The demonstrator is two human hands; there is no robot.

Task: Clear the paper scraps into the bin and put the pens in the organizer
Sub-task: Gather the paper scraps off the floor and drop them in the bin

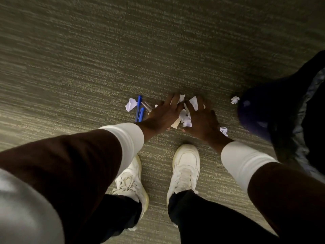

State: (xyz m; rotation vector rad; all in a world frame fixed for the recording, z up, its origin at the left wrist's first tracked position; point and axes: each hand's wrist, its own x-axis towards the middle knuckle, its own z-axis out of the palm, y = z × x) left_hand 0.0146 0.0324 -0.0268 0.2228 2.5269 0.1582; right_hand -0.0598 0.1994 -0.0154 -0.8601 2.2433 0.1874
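I see my left hand (162,114) and right hand (202,118), fingers spread, pressing on paper scraps (185,118) on the carpet (105,50); blue pens (139,110) lie just left, bin (260,111) at right

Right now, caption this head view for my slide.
Both hands gather crumpled white paper scraps beside blue plastic pens on carpet.

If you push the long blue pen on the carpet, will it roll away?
Probably not far. The long blue plastic pen looks round and stiff, so it could roll sideways, but the ribbed grey-green carpet should slow it. A crumpled white paper scrap touching its left side might block it too.
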